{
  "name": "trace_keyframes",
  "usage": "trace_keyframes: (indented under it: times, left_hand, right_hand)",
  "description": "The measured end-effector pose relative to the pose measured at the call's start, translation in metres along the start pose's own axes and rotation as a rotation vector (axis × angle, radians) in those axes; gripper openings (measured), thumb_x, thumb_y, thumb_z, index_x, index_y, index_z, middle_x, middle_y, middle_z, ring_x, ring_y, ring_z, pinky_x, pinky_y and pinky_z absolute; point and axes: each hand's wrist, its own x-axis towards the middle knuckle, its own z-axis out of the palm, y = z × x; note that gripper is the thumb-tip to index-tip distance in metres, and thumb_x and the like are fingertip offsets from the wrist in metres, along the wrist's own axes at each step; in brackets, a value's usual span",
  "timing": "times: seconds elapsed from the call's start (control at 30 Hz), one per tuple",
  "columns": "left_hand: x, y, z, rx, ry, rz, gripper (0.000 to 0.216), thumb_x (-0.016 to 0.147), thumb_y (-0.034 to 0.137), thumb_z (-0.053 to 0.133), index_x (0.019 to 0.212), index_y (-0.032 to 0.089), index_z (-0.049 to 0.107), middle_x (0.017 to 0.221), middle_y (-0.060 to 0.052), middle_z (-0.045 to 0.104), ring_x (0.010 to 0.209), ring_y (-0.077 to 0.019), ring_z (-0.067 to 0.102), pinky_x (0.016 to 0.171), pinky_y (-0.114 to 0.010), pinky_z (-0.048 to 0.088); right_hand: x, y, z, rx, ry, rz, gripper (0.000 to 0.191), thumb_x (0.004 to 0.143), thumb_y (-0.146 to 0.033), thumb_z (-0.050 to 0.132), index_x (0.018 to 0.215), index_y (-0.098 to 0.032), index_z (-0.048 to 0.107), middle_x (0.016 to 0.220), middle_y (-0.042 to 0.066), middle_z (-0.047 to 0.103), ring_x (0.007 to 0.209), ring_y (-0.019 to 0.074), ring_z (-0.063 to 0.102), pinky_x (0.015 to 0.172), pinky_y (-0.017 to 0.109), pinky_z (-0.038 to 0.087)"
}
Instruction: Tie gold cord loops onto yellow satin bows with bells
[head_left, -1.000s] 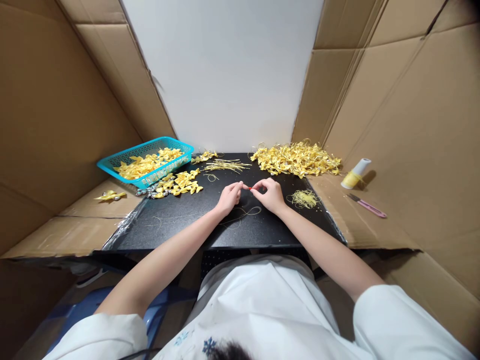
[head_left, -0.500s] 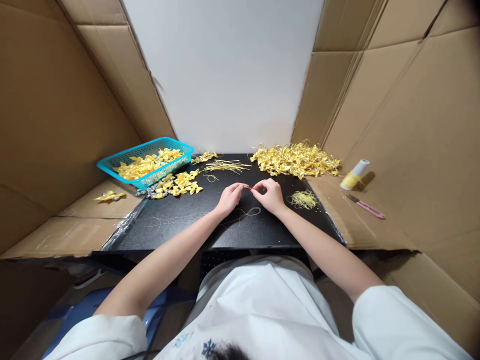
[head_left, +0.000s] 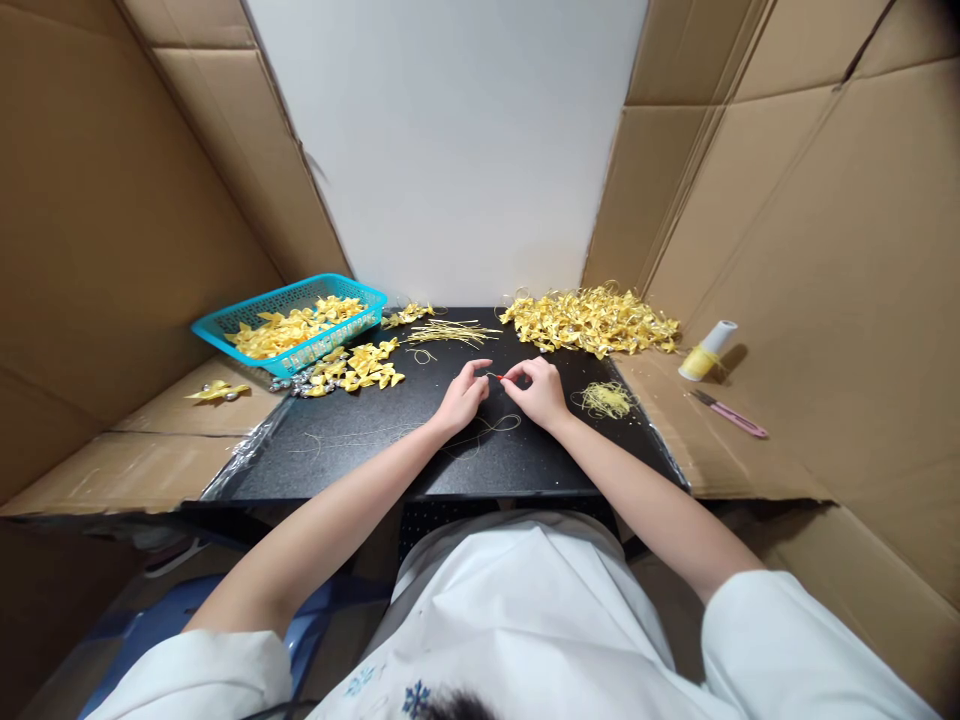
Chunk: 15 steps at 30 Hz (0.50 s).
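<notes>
Above the middle of the black table, my right hand (head_left: 537, 388) pinches a small red piece (head_left: 500, 377) between thumb and fingertips; its exact kind is too small to make out. A short bit of yellow thread shows at its left end. Facing it, my left hand (head_left: 463, 397) has its index finger stretched out, apart from the thumb, and nothing clear is held there. Below the hands, a long thin thread (head_left: 499, 424) lies in loops on the tabletop, partly hidden by my left forearm.
A turquoise basket (head_left: 212, 328) of yellow ribbon bows stands left, with more bows (head_left: 371, 365) beside it. Yellow strips (head_left: 454, 333) lie at the back. Right are a large bow pile (head_left: 592, 320), tangled thread (head_left: 606, 400), a thread spool (head_left: 707, 352) and a pink-handled cutter (head_left: 731, 414).
My left fingers have come apart and let go at the red piece, with the index finger lifting. My right hand keeps its pinch in nearly the same place.
</notes>
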Motion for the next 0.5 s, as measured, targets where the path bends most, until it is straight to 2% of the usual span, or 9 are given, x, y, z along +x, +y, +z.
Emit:
trace_keyframes:
  times: [0.5]
  left_hand:
    - [-0.0049,0.0064,0.0014,0.012,-0.089,0.076,0.046,0.080,0.023,0.043,0.125,0.013,0.045,0.049,0.011,0.037,0.048,-0.0102,0.034,0.053,-0.025,0.028]
  right_hand:
    - [0.0001,-0.0025,-0.0032,-0.018,0.008,-0.022,0.012,0.076,-0.020,0.069,0.066,-0.022,0.064,0.072,0.000,0.070,0.074,0.0192,0.058,0.073,0.034,0.038]
